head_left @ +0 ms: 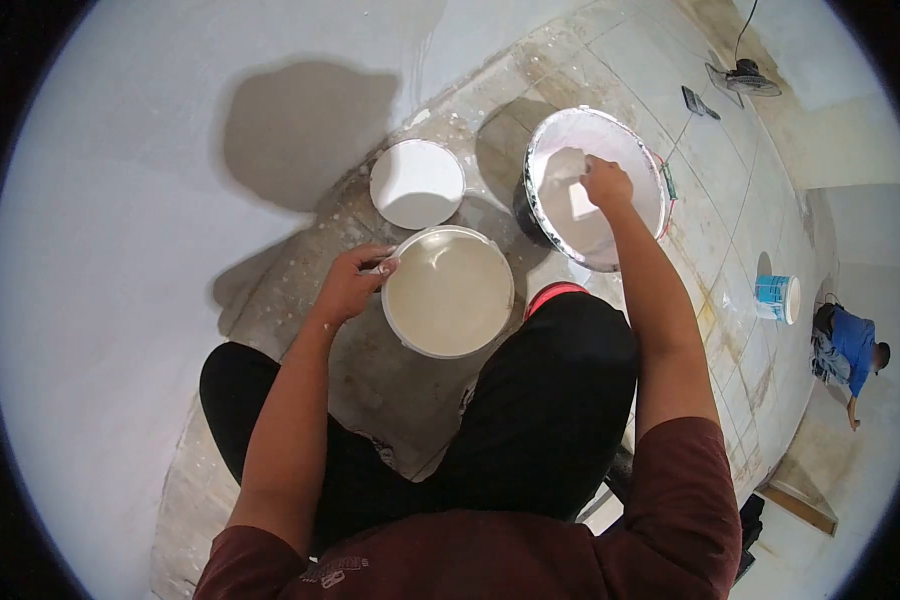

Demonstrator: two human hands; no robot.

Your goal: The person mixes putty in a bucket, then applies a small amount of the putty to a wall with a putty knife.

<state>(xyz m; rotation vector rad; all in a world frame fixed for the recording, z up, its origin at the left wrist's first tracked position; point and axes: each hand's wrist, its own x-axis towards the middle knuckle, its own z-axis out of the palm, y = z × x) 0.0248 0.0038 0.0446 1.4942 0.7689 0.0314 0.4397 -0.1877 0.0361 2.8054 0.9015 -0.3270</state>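
My left hand (pixel 350 287) fingers clamp the paint bucket (pixel 448 353) rim; my right hand (pixel 607 185), one o'clock, is inside the white tub (pixel 620 135), grip unclear.

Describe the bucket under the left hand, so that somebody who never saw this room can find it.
Find the crouching person's black trousers; just ahead of the knees, on the stained floor, stands a white bucket. The left hand grips its rim. Unlike the larger bucket behind it, it holds smooth beige liquid.
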